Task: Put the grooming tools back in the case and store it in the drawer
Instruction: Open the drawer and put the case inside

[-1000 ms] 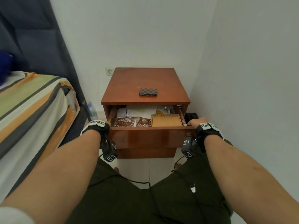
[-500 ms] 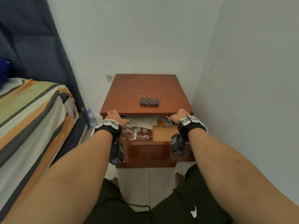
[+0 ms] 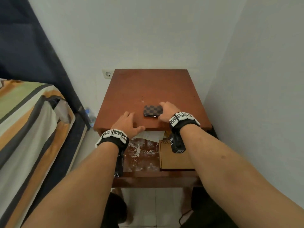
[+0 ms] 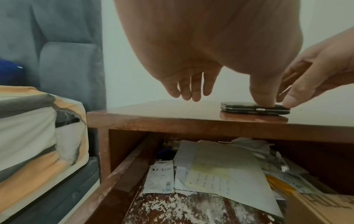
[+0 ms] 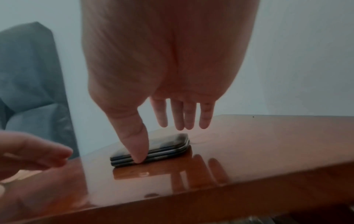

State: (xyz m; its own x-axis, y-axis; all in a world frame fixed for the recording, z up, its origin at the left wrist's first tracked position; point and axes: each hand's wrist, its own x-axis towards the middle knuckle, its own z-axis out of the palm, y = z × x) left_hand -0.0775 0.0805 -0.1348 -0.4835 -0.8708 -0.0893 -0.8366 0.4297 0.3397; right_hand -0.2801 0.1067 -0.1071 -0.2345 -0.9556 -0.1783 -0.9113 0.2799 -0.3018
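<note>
A small checkered grooming case (image 3: 151, 110) lies closed on the wooden nightstand top (image 3: 148, 86). My right hand (image 3: 162, 111) is at its right end with the fingers (image 5: 182, 118) straight over the case (image 5: 168, 144) and the thumb touching its near edge. My left hand (image 3: 131, 122) hovers open over the top's front edge, just left of the case, and holds nothing. In the left wrist view the case (image 4: 239, 107) sits beyond the hanging fingers (image 4: 191, 89). Below the top, the drawer (image 3: 156, 176) stands pulled out.
The drawer holds loose papers (image 3: 149, 134), a flat cardboard box (image 3: 176, 157) on the right and a bare, flaking patch (image 3: 141, 150) on the left. A striped bed (image 3: 24, 129) is close on the left, with a water bottle (image 3: 90, 116) on the floor. A wall is close on the right.
Both hands let go of the drawer front and rose onto the nightstand top. The right hand reached the case, and the left stopped beside it. The view moved closer.
</note>
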